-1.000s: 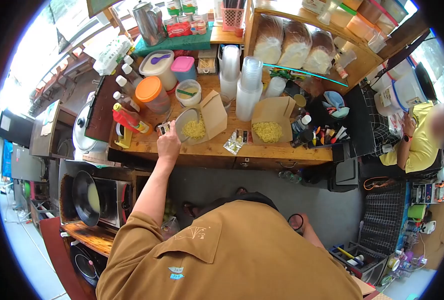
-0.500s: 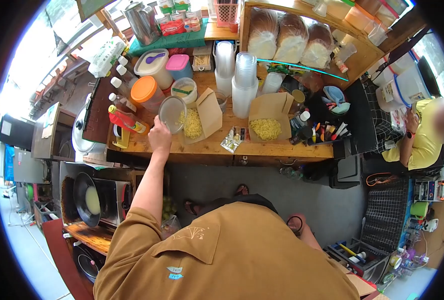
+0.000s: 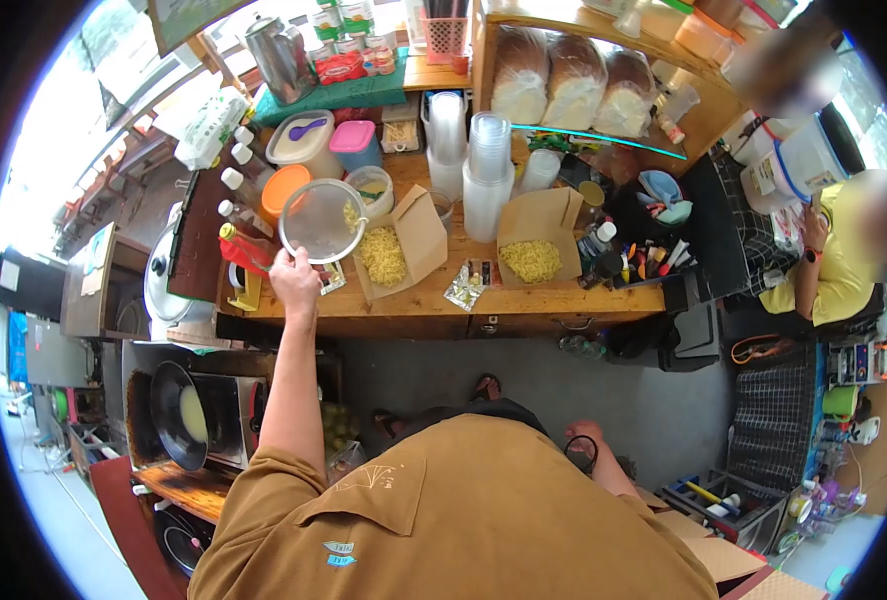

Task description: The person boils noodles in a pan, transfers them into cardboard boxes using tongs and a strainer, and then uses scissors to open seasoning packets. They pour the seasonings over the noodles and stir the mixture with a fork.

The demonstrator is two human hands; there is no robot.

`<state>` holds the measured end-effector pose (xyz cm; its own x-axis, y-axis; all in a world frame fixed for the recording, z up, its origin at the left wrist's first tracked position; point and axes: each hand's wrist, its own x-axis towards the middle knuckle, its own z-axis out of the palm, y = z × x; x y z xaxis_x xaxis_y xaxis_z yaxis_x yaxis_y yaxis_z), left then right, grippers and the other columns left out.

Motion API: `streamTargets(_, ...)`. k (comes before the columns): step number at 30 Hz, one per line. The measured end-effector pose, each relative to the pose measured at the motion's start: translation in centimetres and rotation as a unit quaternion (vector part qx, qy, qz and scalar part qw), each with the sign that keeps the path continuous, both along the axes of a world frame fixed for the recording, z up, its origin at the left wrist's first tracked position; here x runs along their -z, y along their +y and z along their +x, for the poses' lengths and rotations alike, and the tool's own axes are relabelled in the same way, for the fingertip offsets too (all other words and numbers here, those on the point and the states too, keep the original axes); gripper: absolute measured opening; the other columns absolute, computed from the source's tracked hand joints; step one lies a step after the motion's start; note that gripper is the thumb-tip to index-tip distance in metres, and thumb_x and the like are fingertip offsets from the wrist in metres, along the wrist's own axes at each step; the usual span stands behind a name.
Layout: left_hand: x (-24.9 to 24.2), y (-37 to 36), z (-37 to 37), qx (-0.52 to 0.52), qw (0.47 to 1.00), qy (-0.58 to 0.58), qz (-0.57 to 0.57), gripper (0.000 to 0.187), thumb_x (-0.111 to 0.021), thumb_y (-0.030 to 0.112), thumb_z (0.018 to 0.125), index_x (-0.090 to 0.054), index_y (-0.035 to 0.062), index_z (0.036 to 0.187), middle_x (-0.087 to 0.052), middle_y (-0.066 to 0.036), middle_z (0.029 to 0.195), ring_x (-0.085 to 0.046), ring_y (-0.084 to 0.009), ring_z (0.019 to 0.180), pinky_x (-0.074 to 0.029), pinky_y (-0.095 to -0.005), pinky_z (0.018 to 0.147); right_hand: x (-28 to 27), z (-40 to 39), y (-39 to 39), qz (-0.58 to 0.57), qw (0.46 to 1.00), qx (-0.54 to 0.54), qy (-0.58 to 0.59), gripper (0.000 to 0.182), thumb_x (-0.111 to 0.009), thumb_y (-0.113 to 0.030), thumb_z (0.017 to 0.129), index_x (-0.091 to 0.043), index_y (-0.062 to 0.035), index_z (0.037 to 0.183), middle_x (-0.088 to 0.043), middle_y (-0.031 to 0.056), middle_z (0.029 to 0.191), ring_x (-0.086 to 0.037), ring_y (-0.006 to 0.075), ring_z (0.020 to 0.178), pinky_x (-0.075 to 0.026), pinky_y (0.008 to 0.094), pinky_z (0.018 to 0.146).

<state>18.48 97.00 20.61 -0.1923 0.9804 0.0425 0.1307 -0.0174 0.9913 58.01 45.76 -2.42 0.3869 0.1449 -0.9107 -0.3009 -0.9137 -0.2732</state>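
Note:
My left hand [image 3: 296, 285] is closed round the handle of a round mesh strainer [image 3: 319, 225], raised over the left of the wooden counter. A few yellow strands show at the strainer's right side. Just right of it, an open cardboard box [image 3: 421, 235] contains yellow noodles [image 3: 384, 257]. A second open box [image 3: 554, 212] with noodles [image 3: 532, 261] stands farther right. Between the boxes lie silver sachets [image 3: 466, 288]. My right hand [image 3: 584, 434] hangs low at my side, above the floor, with a dark band at the wrist; its fingers are hard to make out.
Stacked plastic cups [image 3: 489, 175], lidded tubs [image 3: 304, 140] and a red bottle [image 3: 244, 248] line the counter [image 3: 394, 308]. Wrapped bread loaves [image 3: 574, 85] fill a shelf behind. At lower left, a wok [image 3: 179, 415] sits on a stove. A person in yellow [image 3: 834, 250] is at right.
My left hand has moved slightly left with the strainer, away from the left noodle box. The strainer's round opening now faces me more fully. Another person's head appears at upper right.

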Motion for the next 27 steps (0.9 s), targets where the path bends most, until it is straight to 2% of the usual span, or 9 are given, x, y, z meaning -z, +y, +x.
streamTargets(2,-2.8,-0.5,1.0,0.031,0.998,0.035,0.037,0.021,-0.053,0.009,0.100,-0.058,-0.0068,0.113,-0.058,-0.003,0.065,-0.053,-0.0080,0.047,-0.051,-0.0265,0.042,-0.6,-1.0,-0.8,0.031,0.999,0.002,0.014,0.017,-0.057,-0.012,0.091,-0.068,-0.0040,0.102,-0.069,0.0063,0.088,-0.064,0.0178,0.069,-0.055,0.0351,0.058)
streamTargets(7,-8.9,-4.2,7.9,0.126,0.987,0.048,0.086,0.031,-0.055,0.007,0.099,-0.056,-0.0054,0.127,-0.060,-0.004,0.068,-0.055,-0.0071,0.049,-0.052,-0.0253,0.048,1.2,-2.0,-4.3,0.036,0.997,0.055,0.046,0.018,-0.056,-0.011,0.092,-0.067,-0.0018,0.102,-0.068,0.0095,0.089,-0.064,0.0210,0.068,-0.056,0.0367,0.057)
streamTargets(9,-10.1,-7.1,12.1,0.134,0.969,0.159,0.137,0.033,-0.058,0.008,0.098,-0.058,0.0002,0.130,-0.064,-0.008,0.069,-0.060,-0.0076,0.052,-0.052,-0.0276,0.049,1.7,-2.1,-5.5,0.033,0.995,0.074,0.051,0.018,-0.057,-0.012,0.092,-0.068,-0.0014,0.102,-0.068,0.0107,0.089,-0.065,0.0221,0.069,-0.057,0.0376,0.057)
streamTargets(12,-6.2,-9.0,17.3,0.161,0.896,0.304,0.281,0.038,-0.062,0.013,0.095,-0.058,0.0045,0.132,-0.067,-0.014,0.072,-0.065,-0.0148,0.055,-0.052,-0.0319,0.050,4.0,-1.1,-9.0,0.050,0.987,0.138,0.069,0.018,-0.057,-0.012,0.092,-0.067,-0.0008,0.102,-0.069,0.0122,0.090,-0.065,0.0235,0.069,-0.058,0.0387,0.057)
streamTargets(14,-0.9,-8.8,20.9,0.204,0.807,0.388,0.397,0.045,-0.064,0.011,0.091,-0.055,0.0031,0.134,-0.064,-0.011,0.071,-0.065,-0.0202,0.058,-0.053,-0.0340,0.051,6.2,-0.3,-11.7,0.142,0.988,-0.042,0.045,0.020,-0.055,-0.013,0.093,-0.067,0.0000,0.104,-0.069,0.0125,0.091,-0.066,0.0238,0.071,-0.059,0.0398,0.057)
streamTargets(15,1.5,-8.9,22.3,0.231,0.748,0.438,0.442,0.049,-0.064,0.009,0.087,-0.054,0.0023,0.135,-0.062,-0.009,0.071,-0.065,-0.0221,0.061,-0.053,-0.0350,0.052,5.7,-0.5,-11.7,0.142,0.988,-0.034,0.045,0.020,-0.055,-0.013,0.093,-0.067,0.0000,0.104,-0.069,0.0125,0.091,-0.066,0.0238,0.071,-0.059,0.0398,0.057)
streamTargets(18,5.4,-9.2,25.6,0.293,0.694,0.497,0.430,0.058,-0.062,0.005,0.080,-0.052,0.0013,0.136,-0.059,-0.006,0.071,-0.065,-0.0219,0.064,-0.054,-0.0350,0.055,3.4,-0.1,-11.5,0.047,0.987,0.144,0.055,0.023,-0.055,-0.014,0.094,-0.065,0.0009,0.108,-0.069,0.0123,0.093,-0.066,0.0242,0.073,-0.059,0.0402,0.057)
streamTargets(23,6.8,-9.0,27.0,0.287,0.694,0.481,0.453,0.061,-0.061,0.006,0.075,-0.053,0.0012,0.135,-0.061,-0.006,0.073,-0.066,-0.0213,0.067,-0.054,-0.0345,0.056,1.3,-0.6,-12.2,0.047,0.982,0.182,0.034,0.018,-0.057,-0.013,0.093,-0.068,-0.0003,0.101,-0.069,0.0122,0.090,-0.066,0.0252,0.073,-0.058,0.0400,0.057)
streamTargets(27,4.2,-9.0,26.8,0.271,0.717,0.471,0.437,0.052,-0.061,0.008,0.079,-0.056,0.0006,0.131,-0.061,-0.007,0.066,-0.065,-0.0224,0.062,-0.053,-0.0352,0.053,12.3,1.3,-16.7,0.044,0.985,0.091,0.139,0.017,-0.061,-0.015,0.088,-0.069,-0.0006,0.094,-0.069,0.0104,0.088,-0.065,0.0229,0.073,-0.055,0.0379,0.056)
